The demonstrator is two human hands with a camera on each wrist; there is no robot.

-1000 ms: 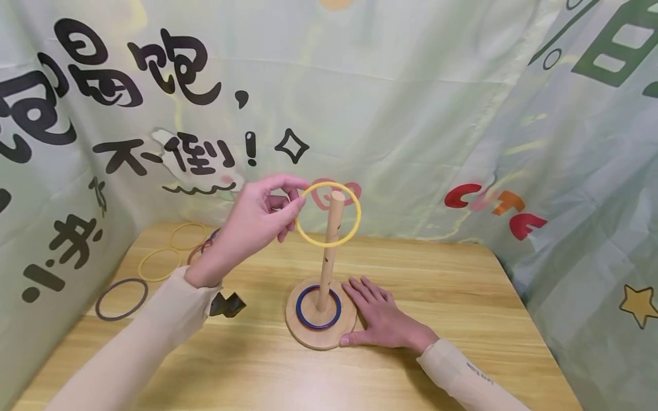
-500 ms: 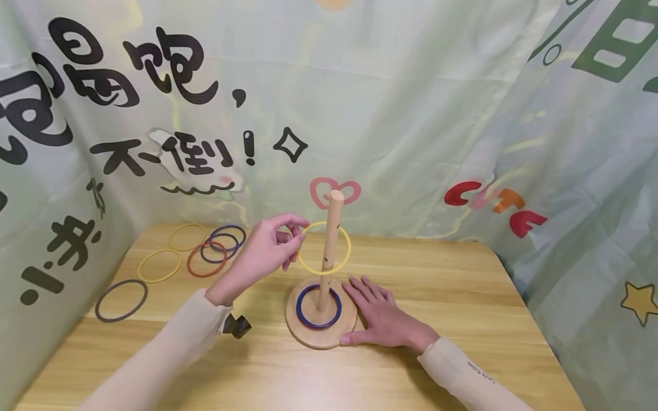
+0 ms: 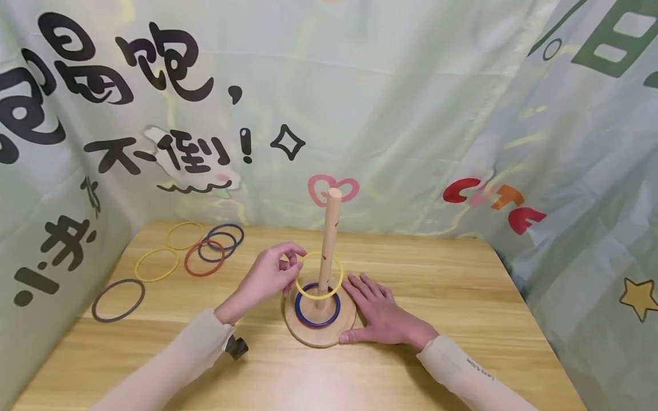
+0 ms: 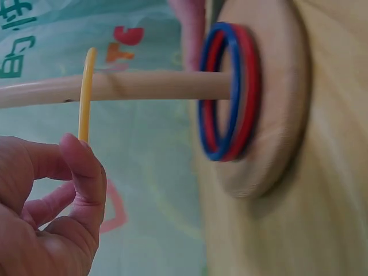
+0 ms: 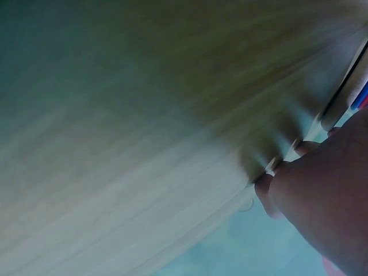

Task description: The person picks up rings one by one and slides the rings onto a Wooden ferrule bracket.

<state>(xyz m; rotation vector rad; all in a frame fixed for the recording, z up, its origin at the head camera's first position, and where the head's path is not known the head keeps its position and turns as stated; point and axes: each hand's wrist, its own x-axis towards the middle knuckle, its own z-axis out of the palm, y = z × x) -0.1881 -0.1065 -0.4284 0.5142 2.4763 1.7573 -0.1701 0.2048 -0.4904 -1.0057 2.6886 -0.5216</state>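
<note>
My left hand (image 3: 269, 274) pinches a yellow ring (image 3: 341, 274) by its left edge, and the ring encircles the upright wooden peg (image 3: 330, 228) partway down. In the left wrist view the yellow ring (image 4: 85, 98) is seen edge-on around the peg (image 4: 161, 86). Below it, a blue ring (image 3: 317, 325) lies around the peg on the round wooden base (image 3: 321, 339); the left wrist view shows a red ring (image 4: 250, 92) under the blue one. Flat on the table, fingers spread, my right hand (image 3: 385, 317) touches the base's right edge.
On the table's left lie a dark grey ring (image 3: 97, 314), two yellow rings, one of them nearer (image 3: 137, 274), a red ring (image 3: 203, 274) and overlapping blue rings (image 3: 241, 231). A printed curtain (image 3: 411, 114) hangs behind the wooden table (image 3: 452, 297).
My left hand has lowered the yellow ring from around the peg's top to partway down the peg. The right hand stays in place at the base.
</note>
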